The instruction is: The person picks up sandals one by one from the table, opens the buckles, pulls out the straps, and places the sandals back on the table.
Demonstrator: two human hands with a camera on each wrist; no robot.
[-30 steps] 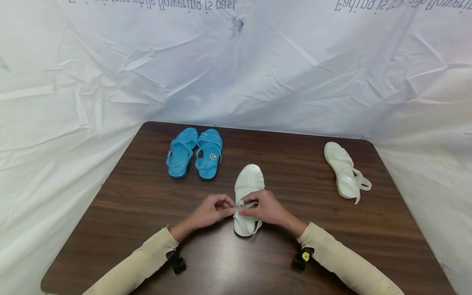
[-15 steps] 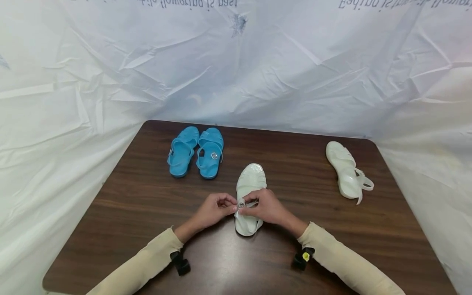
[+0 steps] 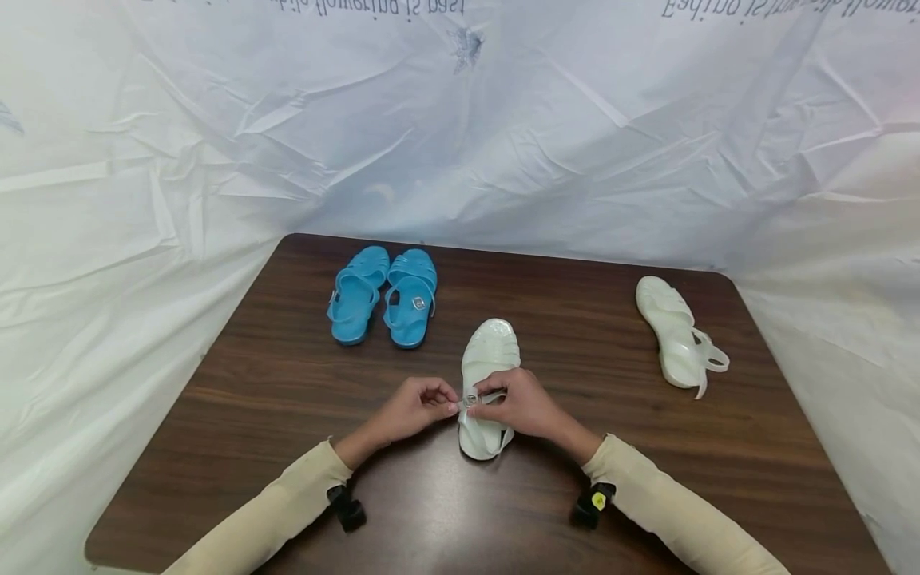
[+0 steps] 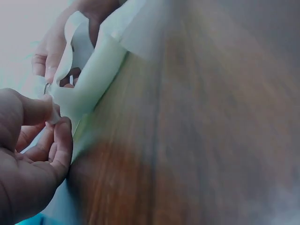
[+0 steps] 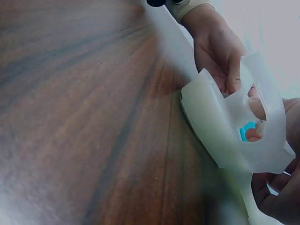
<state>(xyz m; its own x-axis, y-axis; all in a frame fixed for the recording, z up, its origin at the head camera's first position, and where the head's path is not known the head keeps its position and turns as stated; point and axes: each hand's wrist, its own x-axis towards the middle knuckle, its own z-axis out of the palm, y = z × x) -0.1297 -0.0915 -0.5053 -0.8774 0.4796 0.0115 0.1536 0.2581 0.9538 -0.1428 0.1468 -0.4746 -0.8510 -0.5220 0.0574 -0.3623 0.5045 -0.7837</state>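
Note:
A white jelly sandal [image 3: 490, 343] lies on the table in front of me, toe pointing away. My right hand [image 3: 521, 406] pinches the small metal buckle [image 3: 471, 400] above the sandal's middle. With thumb and forefinger, my left hand [image 3: 415, 411] pinches the tip of the ankle strap [image 4: 55, 115] just left of the buckle. The left wrist view shows this strap tip between the fingertips. In the right wrist view the heel part [image 5: 211, 112] faces the camera, and the fingers partly hide the buckle.
Two blue sandals [image 3: 350, 311] stand side by side at the back left of the dark wooden table [image 3: 287, 383]. The other white sandal [image 3: 664, 327] lies at the right, its strap hanging loose. A pale printed sheet [image 3: 460, 160] hangs behind the table.
My left hand has drawn back slightly to the left since half a second ago, and more of the strap tip shows beside the buckle. The right hand keeps its grip.

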